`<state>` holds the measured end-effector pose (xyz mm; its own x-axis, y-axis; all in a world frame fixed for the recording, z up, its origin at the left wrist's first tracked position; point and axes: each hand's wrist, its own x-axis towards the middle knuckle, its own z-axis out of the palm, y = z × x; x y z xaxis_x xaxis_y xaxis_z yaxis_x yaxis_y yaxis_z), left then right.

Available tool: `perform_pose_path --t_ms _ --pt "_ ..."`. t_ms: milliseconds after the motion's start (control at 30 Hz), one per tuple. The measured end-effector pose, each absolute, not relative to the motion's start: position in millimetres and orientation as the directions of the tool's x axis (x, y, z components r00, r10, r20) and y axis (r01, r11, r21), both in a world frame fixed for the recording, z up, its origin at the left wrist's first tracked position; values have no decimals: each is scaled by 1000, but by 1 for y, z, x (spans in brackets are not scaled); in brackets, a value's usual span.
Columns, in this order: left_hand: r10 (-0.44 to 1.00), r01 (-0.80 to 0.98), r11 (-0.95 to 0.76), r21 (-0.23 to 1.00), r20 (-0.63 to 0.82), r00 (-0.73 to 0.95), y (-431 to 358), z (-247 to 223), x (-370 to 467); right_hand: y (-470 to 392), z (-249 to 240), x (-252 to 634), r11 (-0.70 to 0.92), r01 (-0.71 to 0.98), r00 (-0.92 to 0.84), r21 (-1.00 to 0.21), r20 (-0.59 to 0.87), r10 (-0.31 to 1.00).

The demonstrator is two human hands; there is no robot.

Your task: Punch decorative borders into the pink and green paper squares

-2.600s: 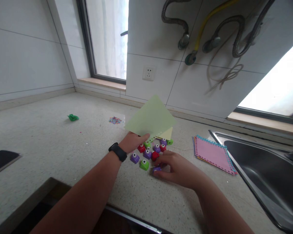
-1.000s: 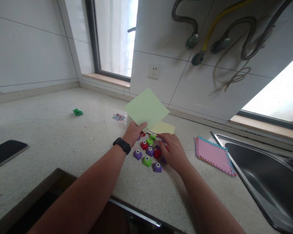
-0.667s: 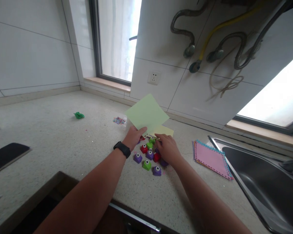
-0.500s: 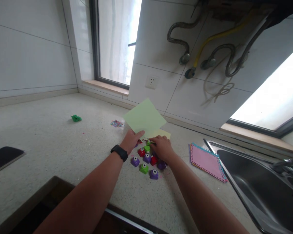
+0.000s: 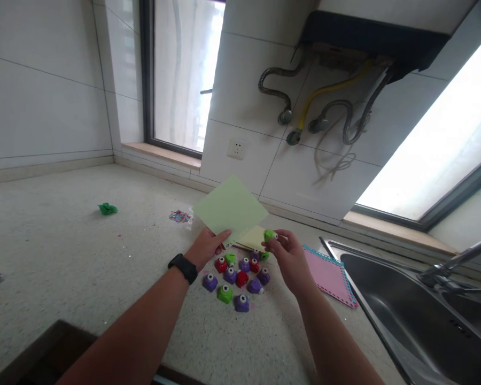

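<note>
My left hand (image 5: 208,247), with a black watch at the wrist, pinches the near corner of a pale green sheet of paper (image 5: 230,207). The sheet is held up over the counter, and small punched holes show near its lower corner. Between the fingers of my right hand (image 5: 289,258) is a small green craft punch (image 5: 270,235), raised to the right of the paper. Below both hands stand several purple, red and green craft punches, among them a purple punch (image 5: 242,303) and a red punch (image 5: 221,264). Pale yellow paper (image 5: 251,238) lies behind them.
Pink and blue sheets with punched edges (image 5: 329,272) lie at the right, beside a steel sink (image 5: 388,305). Confetti (image 5: 180,216) and a crumpled green scrap (image 5: 107,208) are on the left of the counter (image 5: 144,283). A tiled wall rises behind.
My right hand has lifted away from the paper's corner to the right, with the green craft punch now showing in its fingers. My left hand still holds the green sheet. The view has shifted.
</note>
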<state>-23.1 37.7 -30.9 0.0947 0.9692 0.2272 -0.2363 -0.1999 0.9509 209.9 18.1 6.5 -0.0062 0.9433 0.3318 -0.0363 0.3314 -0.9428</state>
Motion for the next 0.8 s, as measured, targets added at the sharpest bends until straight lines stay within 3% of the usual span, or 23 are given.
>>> perform_pose_path --t_ms 100,233,400,800 --pt "969 -209 -175 962 206 134 35 -29 -21 5 17 219 320 -327 73 -889 314 947" --pt "973 -187 -146 971 175 149 32 -28 -19 -5 26 220 390 -409 145 -825 363 920" --pt "970 -159 -124 979 154 187 32 -33 -18 -12 28 218 554 -327 246 -766 497 832" --pt "983 -99 -66 993 81 162 29 -38 -18 -19 18 210 770 -38 138 -637 760 636"
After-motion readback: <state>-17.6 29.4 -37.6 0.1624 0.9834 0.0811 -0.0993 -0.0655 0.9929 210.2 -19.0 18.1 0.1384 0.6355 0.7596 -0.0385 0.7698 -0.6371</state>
